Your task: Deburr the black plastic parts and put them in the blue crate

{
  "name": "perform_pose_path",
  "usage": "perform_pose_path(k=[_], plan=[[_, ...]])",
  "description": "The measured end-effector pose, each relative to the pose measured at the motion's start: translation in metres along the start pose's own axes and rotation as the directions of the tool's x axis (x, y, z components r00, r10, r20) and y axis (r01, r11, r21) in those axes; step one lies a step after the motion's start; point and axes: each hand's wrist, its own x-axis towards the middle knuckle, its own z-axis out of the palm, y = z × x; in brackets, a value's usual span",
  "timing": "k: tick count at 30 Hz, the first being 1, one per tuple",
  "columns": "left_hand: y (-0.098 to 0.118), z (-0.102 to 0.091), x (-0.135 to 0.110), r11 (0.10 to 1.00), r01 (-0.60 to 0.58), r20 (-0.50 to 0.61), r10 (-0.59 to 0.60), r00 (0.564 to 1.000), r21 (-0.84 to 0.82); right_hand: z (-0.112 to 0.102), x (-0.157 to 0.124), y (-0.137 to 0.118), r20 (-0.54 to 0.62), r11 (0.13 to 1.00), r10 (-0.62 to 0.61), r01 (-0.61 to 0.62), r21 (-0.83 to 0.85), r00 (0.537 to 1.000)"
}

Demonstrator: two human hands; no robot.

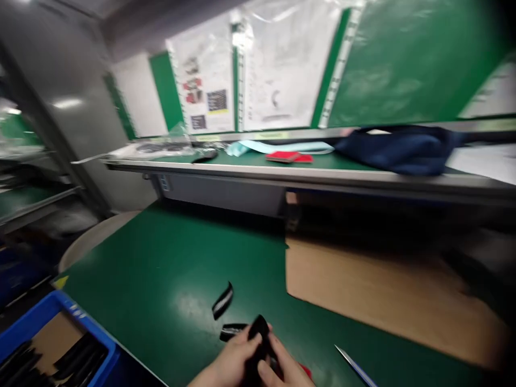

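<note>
Near the bottom of the view, my left hand [233,359] and my right hand [284,365] are both closed around a black curved part [259,328]. Its upper end sticks out above my fingers; the rest is partly covered by them. A little red [306,371] shows beside my right hand, too hidden to name. Just beyond my left hand lies a black curved piece [231,331] with a pale glint along it. Another such black piece [222,302] rests farther up on the green tabletop [169,269].
A blue bin [108,349] of black parts stands at lower left. A pointed, pen-like tool [355,365] lies right of my hands, near a large cardboard box [363,290]. The shelf [242,171] above carries red pads [282,156], a light-blue strip [282,147] and dark-blue cloth [399,150].
</note>
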Motion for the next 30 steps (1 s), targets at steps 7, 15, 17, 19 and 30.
perform_pose_path(k=[7,15,17,19,30], plan=[[0.022,0.018,-0.026,0.988,0.153,0.082,-0.155,0.985,0.024,-0.087,-0.05,0.042,-0.542,0.798,0.052,-0.361,-0.483,0.839],[0.032,0.032,-0.028,0.96,0.281,0.198,-0.274,0.941,-0.004,-0.114,-0.067,0.1,-0.63,0.766,-0.081,-0.356,-0.535,0.772],[0.035,0.037,-0.027,0.955,0.283,0.168,-0.294,0.941,0.083,-0.108,-0.064,0.088,-0.599,0.824,-0.076,-0.288,-0.488,0.797],[0.04,0.041,-0.027,0.938,0.276,0.126,-0.306,0.944,0.208,-0.1,-0.062,0.068,-0.538,0.87,-0.074,-0.209,-0.446,0.84],[0.063,0.056,-0.055,0.73,0.175,0.106,-0.322,0.941,0.66,-0.065,-0.055,-0.026,0.033,0.689,-0.322,0.258,-0.678,0.946]])
